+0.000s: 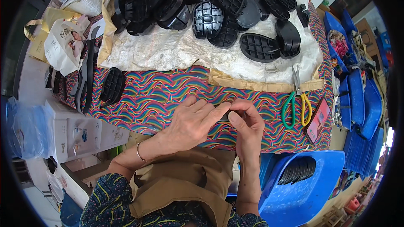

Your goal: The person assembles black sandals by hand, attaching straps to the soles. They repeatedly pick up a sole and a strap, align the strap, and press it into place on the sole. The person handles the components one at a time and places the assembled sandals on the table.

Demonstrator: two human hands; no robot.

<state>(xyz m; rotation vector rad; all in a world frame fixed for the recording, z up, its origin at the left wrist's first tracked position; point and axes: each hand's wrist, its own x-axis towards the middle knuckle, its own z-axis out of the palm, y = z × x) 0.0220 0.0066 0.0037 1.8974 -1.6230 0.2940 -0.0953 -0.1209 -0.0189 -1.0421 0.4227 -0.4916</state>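
Over the patterned cloth (143, 94), my two hands meet around a small dark piece (225, 117), probably black rubber or plastic; most of it is hidden by the fingers. My right hand (248, 124) pinches it between thumb and fingers. Curled fingers of my left hand (191, 120) hold its other side, the index finger stretched along it. Beyond the hands, a heap of black shoe heels (207, 19) with gridded undersides lies on a white sack (168, 50). One more black heel (112, 86) lies on the cloth to the left.
Scissors (297, 101) with green and yellow handles lie at the right, beside a phone (317, 120). Below the table edge stands a blue bin (311, 197) with a row of black pieces (296, 170). Long black soles (87, 75) and bags (63, 42) occupy the left side.
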